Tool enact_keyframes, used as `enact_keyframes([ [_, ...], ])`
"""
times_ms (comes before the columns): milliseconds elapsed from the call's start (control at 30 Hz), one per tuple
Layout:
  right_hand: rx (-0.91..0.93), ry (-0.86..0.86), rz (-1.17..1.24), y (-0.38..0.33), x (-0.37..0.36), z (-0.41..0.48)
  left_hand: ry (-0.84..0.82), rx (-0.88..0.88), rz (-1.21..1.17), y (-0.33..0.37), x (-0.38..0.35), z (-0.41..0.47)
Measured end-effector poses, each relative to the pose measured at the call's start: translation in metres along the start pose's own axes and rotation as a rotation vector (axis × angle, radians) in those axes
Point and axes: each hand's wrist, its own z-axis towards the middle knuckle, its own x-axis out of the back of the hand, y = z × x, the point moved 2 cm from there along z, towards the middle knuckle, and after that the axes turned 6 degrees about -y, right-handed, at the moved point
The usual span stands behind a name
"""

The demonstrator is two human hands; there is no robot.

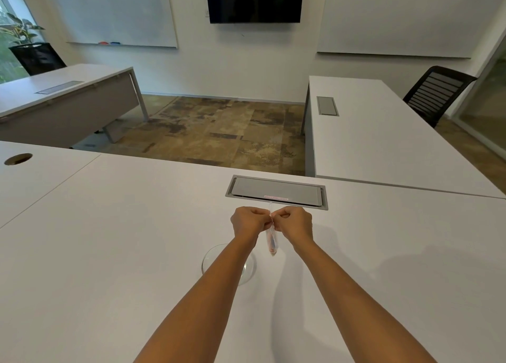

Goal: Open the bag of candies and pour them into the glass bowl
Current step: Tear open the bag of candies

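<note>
A small clear bag of candies (272, 241) hangs edge-on between my two hands above the white table (109, 253). My left hand (247, 221) pinches the top of the bag from the left. From the right, my right hand (295, 221) pinches the same top edge, so the fingertips of both hands nearly meet. Coloured candies show through the plastic in the lower part of the bag. The glass bowl (248, 273) stands on the table just below and left of the bag, and my left forearm covers much of it.
A grey cable hatch (276, 191) is set into the table just beyond my hands. A round cable hole (18, 159) lies at the far left. Other white desks stand to the left and right, with a black chair (435, 93) at the right one.
</note>
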Motion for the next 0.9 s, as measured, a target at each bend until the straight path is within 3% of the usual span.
enact_keyframes([
  [267,0.052,0.040,-0.239,-0.005,-0.009,-0.008,0.098,-0.093,0.256,-0.002,-0.005,-0.002],
  [433,0.044,0.056,-0.249,-0.002,-0.013,-0.011,0.128,-0.140,0.303,-0.002,-0.010,-0.004],
  [633,-0.079,-0.007,0.053,0.002,-0.010,-0.004,0.116,-0.066,0.192,-0.006,-0.008,0.002],
  [900,-0.046,-0.080,-0.028,0.003,-0.003,-0.006,0.045,0.192,-0.154,-0.021,-0.003,0.012],
])
